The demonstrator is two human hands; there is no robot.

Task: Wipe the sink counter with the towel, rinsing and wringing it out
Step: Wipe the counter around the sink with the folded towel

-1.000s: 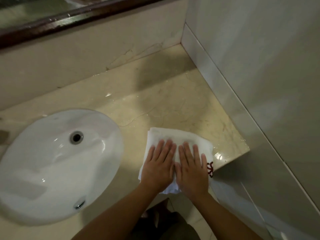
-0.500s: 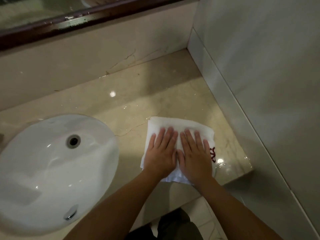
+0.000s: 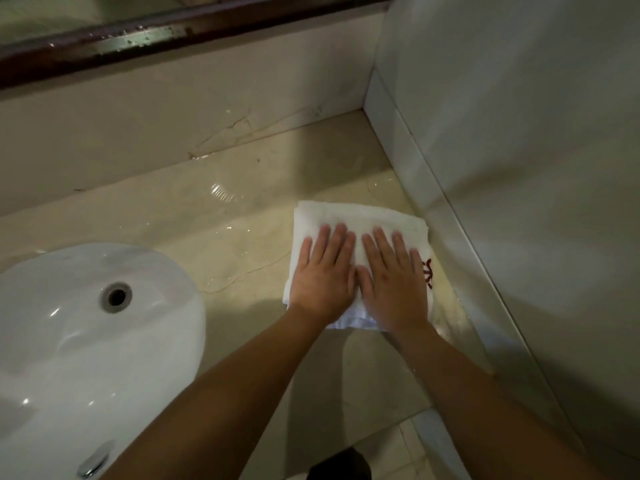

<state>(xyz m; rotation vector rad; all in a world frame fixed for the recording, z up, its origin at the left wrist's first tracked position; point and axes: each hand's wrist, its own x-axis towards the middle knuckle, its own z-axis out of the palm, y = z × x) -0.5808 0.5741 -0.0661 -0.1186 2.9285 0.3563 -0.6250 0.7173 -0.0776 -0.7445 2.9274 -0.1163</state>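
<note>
A folded white towel (image 3: pixel 360 218) with red stitching at its right edge lies flat on the beige marble counter (image 3: pixel 242 216), right of the sink. My left hand (image 3: pixel 323 277) and my right hand (image 3: pixel 393 282) lie side by side on top of it, palms down, fingers straight and pointing away from me, pressing it onto the wet stone. The towel's near half is hidden under my hands. The white oval sink basin (image 3: pixel 69 341) with its drain hole sits at the lower left.
A side wall (image 3: pixel 519 168) with a low ledge bounds the counter close to the towel's right edge. The backsplash and a dark mirror frame (image 3: pixel 173 32) run along the back. Wet streaks shine on the counter between sink and towel. The counter's front edge lies under my forearms.
Both hands have pushed the towel away from me, from the counter's front edge towards the back wall. They stayed flat on it side by side.
</note>
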